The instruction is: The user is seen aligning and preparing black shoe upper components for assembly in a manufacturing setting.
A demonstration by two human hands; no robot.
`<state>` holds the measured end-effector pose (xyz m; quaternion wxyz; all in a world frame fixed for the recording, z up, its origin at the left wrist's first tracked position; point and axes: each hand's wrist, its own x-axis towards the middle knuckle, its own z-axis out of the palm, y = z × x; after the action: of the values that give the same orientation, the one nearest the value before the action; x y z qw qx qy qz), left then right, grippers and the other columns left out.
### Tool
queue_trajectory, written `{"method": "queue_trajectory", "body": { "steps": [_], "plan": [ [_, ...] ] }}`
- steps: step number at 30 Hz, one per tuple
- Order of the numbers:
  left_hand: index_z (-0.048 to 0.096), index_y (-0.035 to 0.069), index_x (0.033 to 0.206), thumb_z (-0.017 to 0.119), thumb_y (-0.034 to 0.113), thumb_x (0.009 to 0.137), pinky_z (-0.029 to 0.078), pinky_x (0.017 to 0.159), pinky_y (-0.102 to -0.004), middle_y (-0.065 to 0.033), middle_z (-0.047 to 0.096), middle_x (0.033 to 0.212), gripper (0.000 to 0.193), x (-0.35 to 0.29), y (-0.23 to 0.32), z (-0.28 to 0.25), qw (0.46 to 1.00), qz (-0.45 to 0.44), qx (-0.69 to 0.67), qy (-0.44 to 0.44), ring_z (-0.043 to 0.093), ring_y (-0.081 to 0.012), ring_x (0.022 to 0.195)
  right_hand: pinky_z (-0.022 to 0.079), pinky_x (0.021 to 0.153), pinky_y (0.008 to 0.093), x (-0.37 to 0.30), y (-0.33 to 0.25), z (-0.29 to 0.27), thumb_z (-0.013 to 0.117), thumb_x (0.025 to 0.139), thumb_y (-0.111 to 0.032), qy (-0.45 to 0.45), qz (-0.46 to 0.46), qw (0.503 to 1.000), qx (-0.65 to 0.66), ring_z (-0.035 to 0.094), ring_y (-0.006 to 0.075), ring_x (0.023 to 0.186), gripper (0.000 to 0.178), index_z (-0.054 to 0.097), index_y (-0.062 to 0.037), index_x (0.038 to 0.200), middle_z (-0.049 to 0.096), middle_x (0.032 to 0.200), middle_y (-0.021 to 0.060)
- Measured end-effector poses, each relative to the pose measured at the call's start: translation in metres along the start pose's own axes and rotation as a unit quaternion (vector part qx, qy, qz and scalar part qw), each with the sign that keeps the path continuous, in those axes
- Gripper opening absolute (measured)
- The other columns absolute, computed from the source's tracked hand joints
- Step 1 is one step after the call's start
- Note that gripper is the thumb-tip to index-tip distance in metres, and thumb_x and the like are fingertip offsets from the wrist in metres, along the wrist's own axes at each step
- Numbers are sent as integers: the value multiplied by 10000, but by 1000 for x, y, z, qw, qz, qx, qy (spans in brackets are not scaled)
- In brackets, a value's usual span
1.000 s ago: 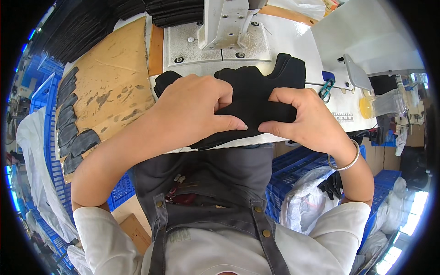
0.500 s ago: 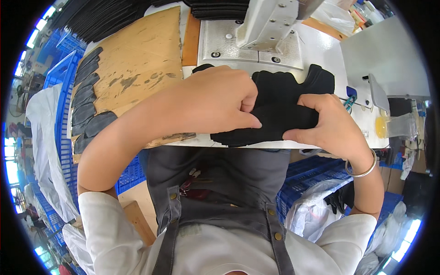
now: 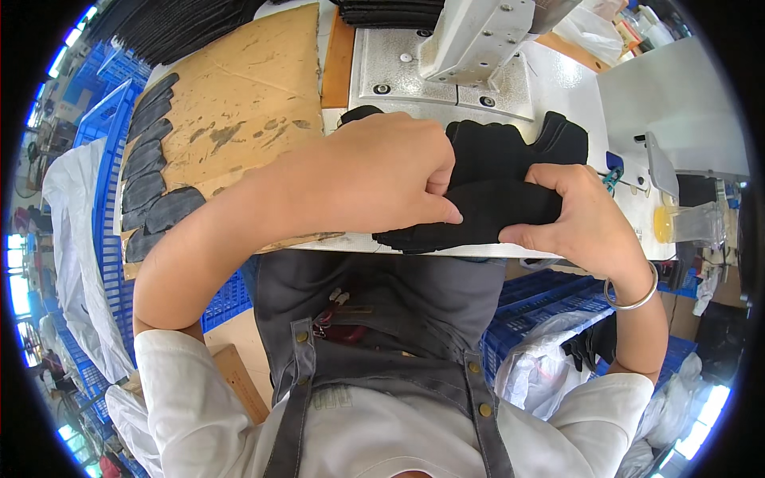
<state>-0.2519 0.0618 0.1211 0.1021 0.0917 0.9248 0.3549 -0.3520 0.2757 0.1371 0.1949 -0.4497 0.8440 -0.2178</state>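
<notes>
Black glove-shaped fabric pieces (image 3: pixel 488 147) lie in a stack at the front edge of the white worktable, with rounded finger ends pointing away from me. A black flap (image 3: pixel 498 209) is folded over along their near side. My left hand (image 3: pixel 398 171) reaches across from the left, thumb and curled fingers closed on the fabric's left part. At the right end, my right hand (image 3: pixel 575 211) grips the same fabric between thumb and fingers. Both hands' fingertips are partly hidden by the cloth.
A white machine arm (image 3: pixel 478 44) rises from a metal plate behind the fabric. Brown cardboard (image 3: pixel 247 95) with dark finger-shaped pieces (image 3: pixel 147 171) covers the table's left. Blue crates (image 3: pixel 111 183) stand at the left and below the table; a clear cup (image 3: pixel 693 221) is at the right.
Both hands keep their hold on the black fabric, in nearly the same pose. The scene has shifted slightly in the picture.
</notes>
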Motion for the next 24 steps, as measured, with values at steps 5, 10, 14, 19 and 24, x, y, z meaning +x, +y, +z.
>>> {"method": "queue_trajectory", "body": {
  "steps": [5,10,14,19,24],
  "plan": [
    [598,-1,787,756,247,750,438,536,-326,-82,625,666,296,-5,14,0,998,9,55,-1,589,-217,583,484,616,390,-5,7,1,793,623,-240,59,-45,997,-21,590,421,646,453,608,119,827,566,673,289],
    [463,12,1197,738,298,692,396,879,-399,-129,474,1246,643,-4,31,24,947,165,238,140,468,-290,1119,498,612,428,-4,2,-1,763,658,-297,-17,17,995,-95,613,412,651,406,599,70,718,582,615,236],
    [267,-31,1428,599,495,761,239,1108,-464,-187,257,1496,912,9,20,49,935,246,249,50,266,-340,1378,496,573,386,-10,12,-13,739,713,-323,-35,30,997,-67,616,379,626,395,587,42,701,590,614,212],
    [268,-49,1420,504,588,806,212,1118,-460,-188,251,1500,916,11,17,52,931,239,275,26,259,-329,1384,401,445,219,-24,36,-21,682,851,-172,-51,131,974,178,536,60,518,238,542,-11,746,547,564,9],
    [309,29,1434,536,574,796,198,1118,-477,-158,253,1509,869,11,19,50,934,233,270,11,257,-327,1385,396,439,207,-24,39,-21,674,854,-151,-51,95,983,150,536,62,511,216,550,-15,744,556,562,14]
  ]
}}
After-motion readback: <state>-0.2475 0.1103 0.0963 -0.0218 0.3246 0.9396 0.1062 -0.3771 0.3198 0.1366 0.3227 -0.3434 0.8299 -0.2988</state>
